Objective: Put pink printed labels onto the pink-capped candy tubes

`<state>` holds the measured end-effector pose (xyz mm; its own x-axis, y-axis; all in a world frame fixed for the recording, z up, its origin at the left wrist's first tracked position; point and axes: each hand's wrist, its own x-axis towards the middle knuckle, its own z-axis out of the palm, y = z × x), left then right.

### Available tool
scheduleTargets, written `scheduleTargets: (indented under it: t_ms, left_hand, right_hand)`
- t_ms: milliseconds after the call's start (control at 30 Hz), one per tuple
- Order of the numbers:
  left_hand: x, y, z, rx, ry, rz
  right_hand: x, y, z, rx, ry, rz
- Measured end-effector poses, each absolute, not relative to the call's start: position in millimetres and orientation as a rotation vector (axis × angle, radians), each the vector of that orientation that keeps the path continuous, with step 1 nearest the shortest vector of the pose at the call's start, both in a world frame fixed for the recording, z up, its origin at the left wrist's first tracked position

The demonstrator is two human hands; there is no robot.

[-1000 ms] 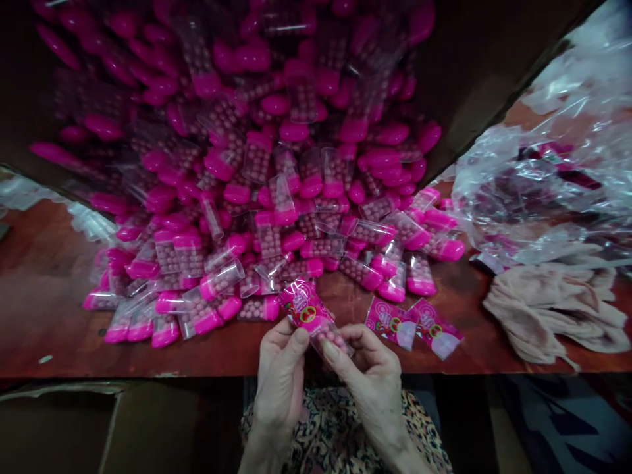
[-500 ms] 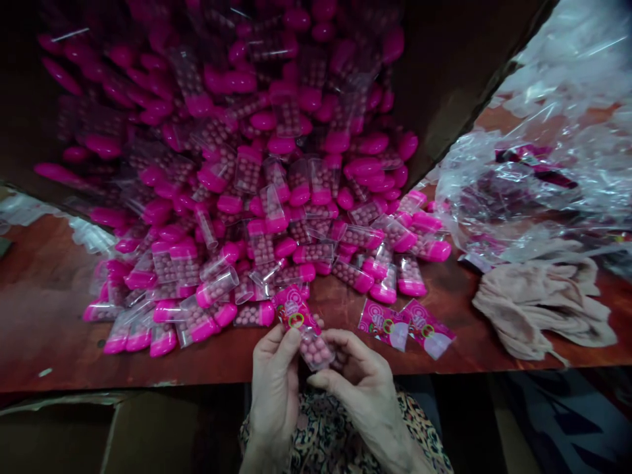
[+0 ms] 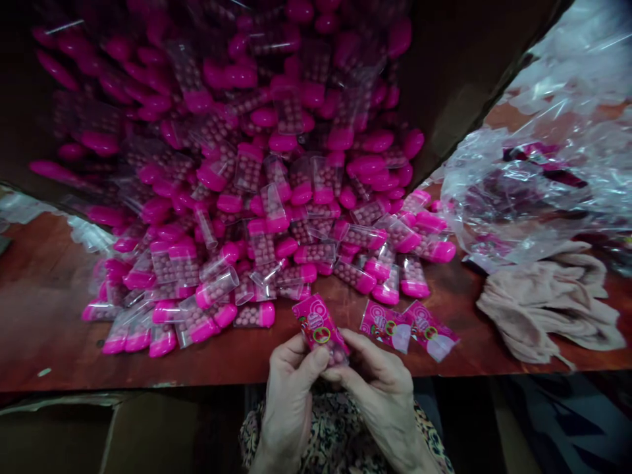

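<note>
Close to the table's front edge, a small clear container of pink candy balls (image 3: 338,356) is held between my two hands. A pink printed sleeve (image 3: 314,318) covers its upper part, and the balls show below the sleeve. My left hand (image 3: 292,395) is closed, its thumb pressed on the sleeve's lower edge. My right hand (image 3: 382,388) is closed around the container's lower right side, with the thumb at its bottom end. Some of the fingertips are hidden behind it. Two more flat pink sleeves (image 3: 384,325) lie on the table right of my hands.
A large cardboard box (image 3: 459,72) lies open towards me, and many pink-capped candy containers (image 3: 261,243) spill from it onto the reddish table (image 3: 44,289). To the right are beige cloth gloves (image 3: 550,306) and a crumpled clear plastic bag (image 3: 533,178).
Both hands have shifted slightly right with the container. The sleeve now covers more of the container, and fewer balls show below it.
</note>
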<state>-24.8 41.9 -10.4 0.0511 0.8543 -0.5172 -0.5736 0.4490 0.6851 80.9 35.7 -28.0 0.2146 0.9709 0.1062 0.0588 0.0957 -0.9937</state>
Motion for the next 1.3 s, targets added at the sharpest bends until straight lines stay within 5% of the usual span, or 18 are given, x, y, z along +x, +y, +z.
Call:
scheduleTargets:
  t_ms: [533,1300]
  left_hand:
    - [-33.1,38.7,-3.6,0.436,1.121,1.160]
    - [-33.7,33.1,-0.1,0.478,0.993,1.054]
  right_hand:
    - [88.3,42.8,-29.1,-1.190,-1.285,1.005]
    - [92.8,37.9,-20.2,-1.269,-1.389,0.680]
